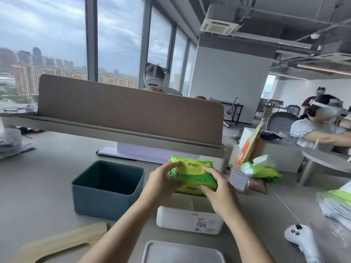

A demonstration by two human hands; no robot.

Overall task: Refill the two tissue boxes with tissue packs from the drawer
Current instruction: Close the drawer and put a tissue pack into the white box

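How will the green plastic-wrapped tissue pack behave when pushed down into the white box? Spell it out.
The green plastic-wrapped tissue pack probably squashes rather than staying stiff: its wrapper looks soft. The glossy film may be slippery, hence both hands, left and right, holding it. It likely weighs little, being held above the white rectangular box.

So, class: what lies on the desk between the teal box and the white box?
Nothing: in the head view, only bare desk separates the teal box from the white box; the left forearm crosses above that gap.
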